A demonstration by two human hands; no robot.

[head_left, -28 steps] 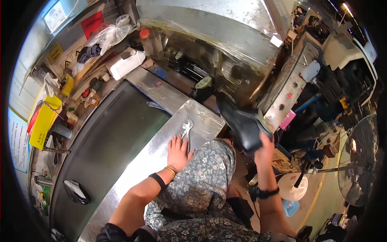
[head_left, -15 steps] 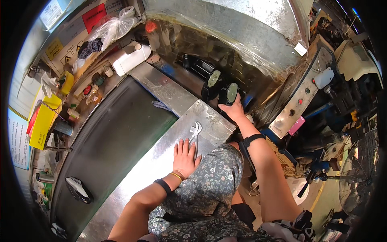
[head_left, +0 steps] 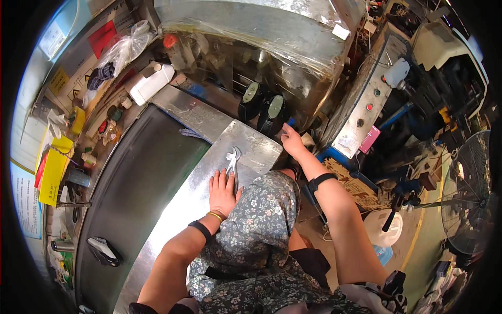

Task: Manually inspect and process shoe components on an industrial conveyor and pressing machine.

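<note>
On the steel bench (head_left: 198, 193) at centre frame, I see the left hand (head_left: 222, 191) lying flat, palm down, fingers spread & gripping nothing; its fingertips sit just beside a pair of metal pliers (head_left: 232, 159) that lies loose on the sheet. Right hand (head_left: 292, 141) is stretched fwd past the bench's far corner, fingers loosely curled & empty as far as I can tell, just short of two dark shoe soles (head_left: 262, 104) w/ pale insoles that stand side by side on the machine's ledge, under a big foil-wrapped hood (head_left: 261, 31). What changed: about a sec ago that right hand held a dark sole out to the side, away from the bench; half a sec ago it was up at the ledge w/ the soles; now both soles rest there on their own & the hand has drawn back a little. So I'd judge the placing step done, the pair sitting at the machine, hand free again (left hand has barely shifted throughout, pliers haven't moved). Elsewhere: long dark belt (head_left: 136, 178) runs along the bench's left side w/ one dark sole-like piece (head_left: 103, 250) on it near the lower end; white plastic jug (head_left: 151, 82) at the back; grey control box (head_left: 361, 115) w/ buttons to the right; floor fan (head_left: 468, 199) at far right.
</note>
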